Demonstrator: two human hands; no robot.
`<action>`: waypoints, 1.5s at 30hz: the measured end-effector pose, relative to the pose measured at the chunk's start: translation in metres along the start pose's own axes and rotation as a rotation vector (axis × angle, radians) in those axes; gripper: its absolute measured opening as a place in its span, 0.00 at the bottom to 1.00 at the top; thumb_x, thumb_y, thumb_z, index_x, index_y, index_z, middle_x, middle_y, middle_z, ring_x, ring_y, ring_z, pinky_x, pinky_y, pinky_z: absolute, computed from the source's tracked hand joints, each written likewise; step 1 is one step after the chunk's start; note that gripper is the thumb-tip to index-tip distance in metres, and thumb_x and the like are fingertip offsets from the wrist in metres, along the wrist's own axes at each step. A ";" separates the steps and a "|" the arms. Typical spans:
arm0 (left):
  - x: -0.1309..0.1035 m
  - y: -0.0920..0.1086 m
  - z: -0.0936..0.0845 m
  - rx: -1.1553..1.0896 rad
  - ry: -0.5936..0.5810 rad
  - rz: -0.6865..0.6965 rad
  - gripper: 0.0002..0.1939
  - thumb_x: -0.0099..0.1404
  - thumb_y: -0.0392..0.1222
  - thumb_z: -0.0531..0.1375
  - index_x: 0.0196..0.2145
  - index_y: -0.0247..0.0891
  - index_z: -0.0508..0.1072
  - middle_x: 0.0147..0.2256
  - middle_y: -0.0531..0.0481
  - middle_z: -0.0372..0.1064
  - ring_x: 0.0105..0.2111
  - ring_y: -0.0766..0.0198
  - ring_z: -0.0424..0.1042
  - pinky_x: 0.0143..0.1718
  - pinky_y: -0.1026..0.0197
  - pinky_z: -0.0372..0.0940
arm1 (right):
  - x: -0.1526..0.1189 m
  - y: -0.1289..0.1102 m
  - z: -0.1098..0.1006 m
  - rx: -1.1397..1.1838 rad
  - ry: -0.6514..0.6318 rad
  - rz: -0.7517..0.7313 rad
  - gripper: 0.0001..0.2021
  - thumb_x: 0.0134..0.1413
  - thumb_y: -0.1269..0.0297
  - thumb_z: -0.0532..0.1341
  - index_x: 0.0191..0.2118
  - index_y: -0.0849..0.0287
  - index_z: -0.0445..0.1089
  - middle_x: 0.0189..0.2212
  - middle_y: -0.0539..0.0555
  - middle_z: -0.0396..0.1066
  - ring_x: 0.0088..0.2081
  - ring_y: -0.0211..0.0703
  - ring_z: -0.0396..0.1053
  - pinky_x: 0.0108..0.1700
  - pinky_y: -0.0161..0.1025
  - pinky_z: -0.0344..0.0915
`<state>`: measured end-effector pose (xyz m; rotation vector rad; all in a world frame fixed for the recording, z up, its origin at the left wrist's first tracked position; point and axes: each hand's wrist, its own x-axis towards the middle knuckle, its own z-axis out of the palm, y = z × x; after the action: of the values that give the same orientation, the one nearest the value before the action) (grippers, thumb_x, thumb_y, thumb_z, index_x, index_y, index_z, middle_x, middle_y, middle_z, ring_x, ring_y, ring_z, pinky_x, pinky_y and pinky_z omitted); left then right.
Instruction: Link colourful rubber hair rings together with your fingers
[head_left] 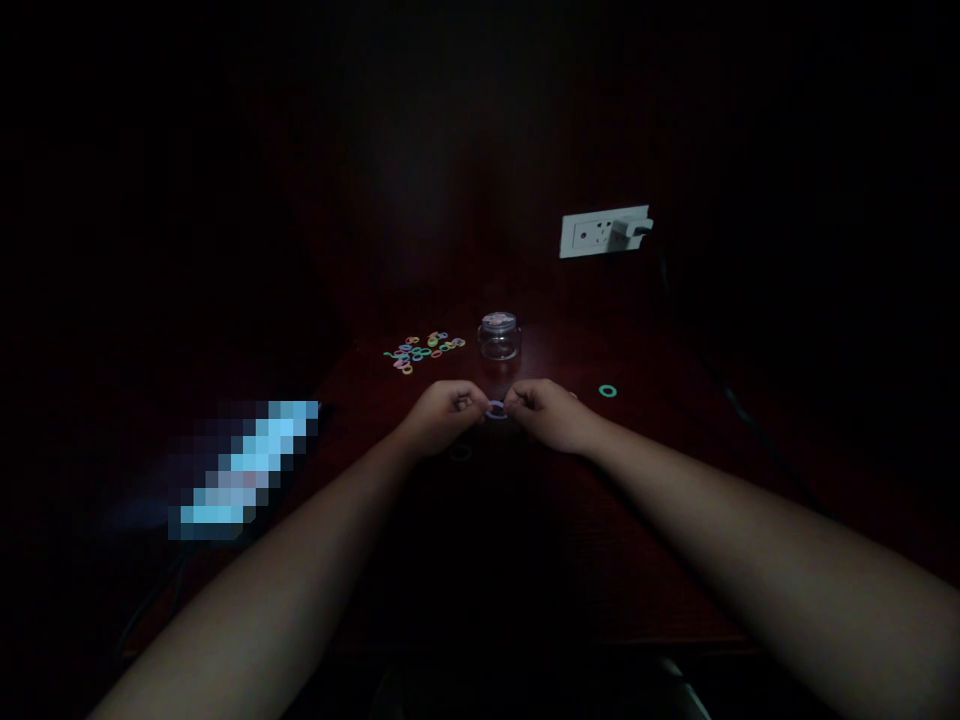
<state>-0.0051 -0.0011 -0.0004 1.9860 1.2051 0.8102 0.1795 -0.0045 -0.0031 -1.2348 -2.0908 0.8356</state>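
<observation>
On the dark red table (555, 352), your left hand (446, 415) and right hand (551, 412) face each other, on the near side of the lidded clear jar (499, 340). Coloured rings (422, 351) lie scattered far left; a green ring (602, 391) lies right. Your fingertips pinch the purple ring (496, 416) at its left and right edges, wider side-to-side, neither hand clearly nearer.
</observation>
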 end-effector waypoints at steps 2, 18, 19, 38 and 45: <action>0.001 -0.001 0.000 0.004 0.036 0.000 0.10 0.57 0.42 0.54 0.28 0.32 0.70 0.23 0.51 0.67 0.22 0.71 0.62 0.23 0.69 0.56 | 0.002 0.003 0.001 0.011 0.053 -0.006 0.06 0.50 0.65 0.52 0.26 0.60 0.63 0.18 0.46 0.62 0.19 0.32 0.60 0.22 0.30 0.52; 0.001 0.006 0.008 0.175 0.098 0.031 0.12 0.56 0.42 0.55 0.34 0.34 0.74 0.23 0.52 0.67 0.21 0.72 0.60 0.21 0.70 0.54 | 0.008 0.007 0.003 0.056 0.120 0.255 0.10 0.52 0.61 0.55 0.25 0.60 0.63 0.12 0.49 0.65 0.11 0.32 0.60 0.13 0.27 0.52; 0.002 0.006 0.008 0.202 0.100 0.029 0.13 0.56 0.42 0.54 0.35 0.35 0.74 0.23 0.52 0.68 0.21 0.71 0.61 0.21 0.69 0.54 | 0.009 0.007 0.003 0.054 0.116 0.258 0.11 0.52 0.60 0.55 0.24 0.61 0.63 0.13 0.50 0.66 0.11 0.31 0.60 0.13 0.27 0.52; 0.006 0.000 -0.003 0.451 0.171 0.061 0.15 0.57 0.38 0.53 0.40 0.39 0.74 0.38 0.49 0.73 0.34 0.63 0.70 0.38 0.62 0.63 | 0.016 0.011 0.000 0.117 0.096 0.334 0.10 0.54 0.59 0.55 0.27 0.59 0.60 0.13 0.51 0.66 0.11 0.35 0.61 0.13 0.31 0.54; 0.011 -0.027 -0.032 0.588 0.478 -0.086 0.18 0.59 0.35 0.49 0.45 0.36 0.70 0.47 0.46 0.67 0.48 0.59 0.65 0.53 0.58 0.58 | 0.013 0.015 -0.001 0.039 0.073 0.259 0.10 0.57 0.61 0.48 0.27 0.57 0.56 0.13 0.47 0.62 0.12 0.33 0.57 0.16 0.31 0.49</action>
<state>-0.0395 0.0255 -0.0015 2.2355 1.9750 1.0045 0.1826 0.0134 -0.0117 -1.5128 -1.8740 0.9238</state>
